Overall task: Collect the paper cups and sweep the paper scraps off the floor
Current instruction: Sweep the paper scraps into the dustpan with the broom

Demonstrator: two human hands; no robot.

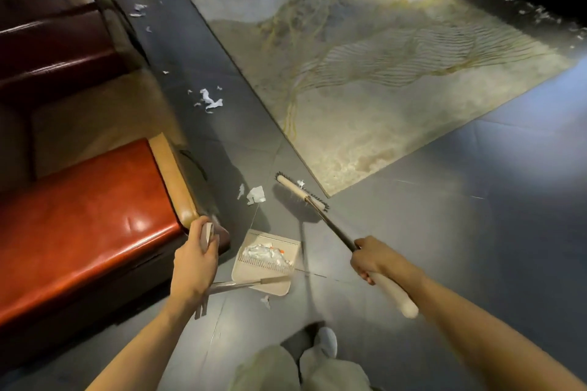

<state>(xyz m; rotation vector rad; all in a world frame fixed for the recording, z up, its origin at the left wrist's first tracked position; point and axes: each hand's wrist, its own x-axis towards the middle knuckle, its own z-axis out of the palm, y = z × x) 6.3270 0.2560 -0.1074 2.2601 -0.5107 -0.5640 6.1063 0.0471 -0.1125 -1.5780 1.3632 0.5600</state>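
The person wears loose, pale grey-beige trousers, softly creased, and a light, whitish shoe with a rounded toe. The left forearm and right forearm are bare, as are the left hand and right hand.

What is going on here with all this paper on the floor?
A person is sweeping up torn paper. The right hand grips a broom, its head near a few scraps. The left hand holds the handle of a dustpan, which already has scraps in it. More scraps lie along the sofa and past the rug.
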